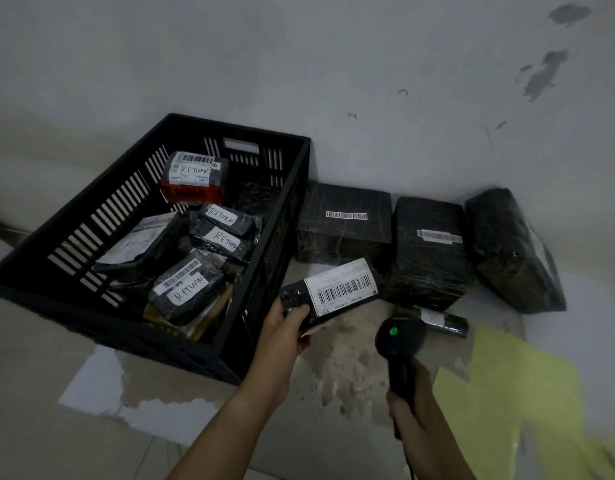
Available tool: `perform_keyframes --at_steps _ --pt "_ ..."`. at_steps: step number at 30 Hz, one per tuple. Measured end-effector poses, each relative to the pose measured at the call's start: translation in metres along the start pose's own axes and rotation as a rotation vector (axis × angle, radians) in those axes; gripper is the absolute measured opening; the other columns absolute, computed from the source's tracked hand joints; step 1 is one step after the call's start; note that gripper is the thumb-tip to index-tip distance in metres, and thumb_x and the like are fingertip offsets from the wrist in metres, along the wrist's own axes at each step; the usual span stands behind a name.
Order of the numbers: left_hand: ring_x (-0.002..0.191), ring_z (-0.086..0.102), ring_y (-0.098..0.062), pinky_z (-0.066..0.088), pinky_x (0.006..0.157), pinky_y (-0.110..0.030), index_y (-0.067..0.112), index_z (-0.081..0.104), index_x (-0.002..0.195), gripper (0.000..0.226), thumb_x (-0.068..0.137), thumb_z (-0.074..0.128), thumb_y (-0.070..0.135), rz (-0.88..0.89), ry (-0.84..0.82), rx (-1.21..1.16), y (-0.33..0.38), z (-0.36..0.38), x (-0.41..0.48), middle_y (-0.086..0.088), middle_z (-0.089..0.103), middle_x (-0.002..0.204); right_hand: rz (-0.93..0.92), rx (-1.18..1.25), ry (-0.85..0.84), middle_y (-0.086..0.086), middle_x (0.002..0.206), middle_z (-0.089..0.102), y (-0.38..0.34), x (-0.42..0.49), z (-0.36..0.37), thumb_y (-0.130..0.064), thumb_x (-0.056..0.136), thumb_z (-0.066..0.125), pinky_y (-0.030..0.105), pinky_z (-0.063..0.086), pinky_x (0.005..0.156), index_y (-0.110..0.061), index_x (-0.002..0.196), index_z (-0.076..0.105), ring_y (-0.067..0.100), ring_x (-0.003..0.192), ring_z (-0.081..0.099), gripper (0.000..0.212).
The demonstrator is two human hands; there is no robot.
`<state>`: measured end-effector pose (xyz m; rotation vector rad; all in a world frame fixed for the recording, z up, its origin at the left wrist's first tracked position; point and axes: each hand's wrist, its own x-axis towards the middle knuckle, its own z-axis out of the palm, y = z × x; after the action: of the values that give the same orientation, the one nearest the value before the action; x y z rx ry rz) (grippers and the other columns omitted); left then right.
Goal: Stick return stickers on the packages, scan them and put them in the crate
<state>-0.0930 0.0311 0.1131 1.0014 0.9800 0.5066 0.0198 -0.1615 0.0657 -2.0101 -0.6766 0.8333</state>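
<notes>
My left hand (288, 323) grips the near end of a black package (333, 292) with a white barcode label, held just right of the crate. My right hand (411, 407) grips the handle of a black barcode scanner (399, 337); a green light glows on its head, which points at the held package. The black slotted crate (153, 341) stands at the left and holds several black packages with white "RETURN" stickers (190, 289).
Three big black wrapped packages (345, 220) (429, 251) (513, 251) stand against the wall at the right. A small black tube-shaped package (444, 322) lies behind the scanner. Yellow sheets (506, 393) lie at the lower right. The floor shows a torn white patch (98, 382).
</notes>
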Motion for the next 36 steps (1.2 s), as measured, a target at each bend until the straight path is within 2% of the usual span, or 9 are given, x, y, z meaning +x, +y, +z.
perform_keyframes --at_steps 2,5,9,14,18,24,30,33,36 --pt "0.112 0.07 -0.013 0.05 0.084 -0.03 0.032 0.065 0.126 0.032 0.102 0.054 0.013 -0.017 -0.013 -0.012 -0.003 0.001 -0.001 0.008 0.077 0.115 0.045 -0.06 -0.071 -0.002 0.117 0.052 0.021 0.027 0.012 -0.013 0.1 0.046 0.026 0.045 0.07 -0.047 0.133 0.013 0.007 0.082 0.058 0.058" --pt "0.111 0.069 -0.022 0.049 0.072 -0.029 0.032 0.058 0.127 0.037 0.1 0.057 0.008 -0.046 0.0 -0.05 -0.013 0.001 -0.002 -0.001 0.074 0.122 0.127 -0.197 -0.107 0.0 0.137 0.037 0.054 0.055 0.022 -0.014 0.096 0.051 0.033 0.048 0.078 -0.035 0.149 0.008 0.021 0.102 0.054 0.072" --pt "0.106 0.07 -0.023 0.053 0.066 -0.028 0.046 0.046 0.135 0.057 0.098 0.061 0.006 -0.008 -0.011 0.022 -0.021 -0.002 -0.004 0.003 0.07 0.125 0.12 -0.299 -0.084 0.01 0.139 0.038 0.079 0.078 0.043 -0.023 0.082 0.054 0.042 0.05 0.082 -0.02 0.156 0.006 0.03 0.108 0.053 0.088" --pt "0.108 0.07 -0.021 0.05 0.077 -0.031 0.036 0.063 0.122 0.037 0.101 0.057 0.006 -0.038 -0.084 0.136 -0.028 -0.003 -0.005 0.006 0.07 0.125 0.09 -0.506 -0.007 0.015 0.137 0.044 0.085 0.081 0.055 -0.013 0.085 0.059 0.04 0.044 0.092 -0.008 0.154 0.017 0.035 0.117 0.048 0.081" --pt "0.086 0.065 -0.01 0.052 0.076 -0.03 0.036 0.064 0.12 0.051 0.089 0.07 -0.003 -0.044 -0.069 0.176 -0.034 -0.002 -0.008 0.004 0.072 0.116 0.094 -0.605 0.004 0.012 0.145 0.04 0.095 0.083 0.058 -0.022 0.09 0.057 0.042 0.039 0.098 -0.012 0.156 0.01 0.033 0.126 0.044 0.082" --pt "0.099 0.075 -0.014 0.057 0.074 -0.028 0.032 0.065 0.12 0.026 0.097 0.067 0.019 -0.077 -0.105 0.187 -0.048 0.016 -0.017 0.001 0.075 0.111 0.015 -0.586 -0.04 0.005 0.148 0.034 0.103 0.071 0.042 -0.037 0.091 0.059 0.039 0.04 0.101 -0.024 0.156 0.01 0.028 0.129 0.042 0.082" --pt "0.109 0.07 -0.012 0.055 0.101 -0.043 0.038 0.071 0.108 0.023 0.09 0.066 0.05 -0.097 -0.095 0.23 -0.076 0.052 -0.029 0.011 0.075 0.111 -0.004 -0.545 -0.1 -0.002 0.158 0.023 0.126 0.022 -0.001 -0.04 0.093 0.057 0.038 0.038 0.107 -0.026 0.157 0.004 0.025 0.137 0.034 0.084" --pt "0.1 0.072 -0.011 0.057 0.095 -0.04 0.043 0.069 0.103 0.017 0.096 0.057 0.054 -0.07 -0.105 0.283 -0.092 0.076 -0.039 0.016 0.077 0.098 -0.008 -0.452 -0.081 -0.005 0.157 0.027 0.146 -0.013 -0.035 -0.038 0.094 0.057 0.034 0.038 0.107 -0.029 0.157 0.009 0.021 0.137 0.036 0.079" --pt "0.094 0.072 -0.018 0.054 0.078 -0.033 0.04 0.063 0.112 0.025 0.099 0.049 0.056 -0.043 -0.095 0.307 -0.112 0.106 -0.053 0.007 0.076 0.098 0.044 -0.362 -0.039 -0.01 0.151 0.035 0.176 -0.047 -0.075 -0.035 0.095 0.06 0.032 0.042 0.103 -0.035 0.153 0.017 0.016 0.133 0.043 0.072"
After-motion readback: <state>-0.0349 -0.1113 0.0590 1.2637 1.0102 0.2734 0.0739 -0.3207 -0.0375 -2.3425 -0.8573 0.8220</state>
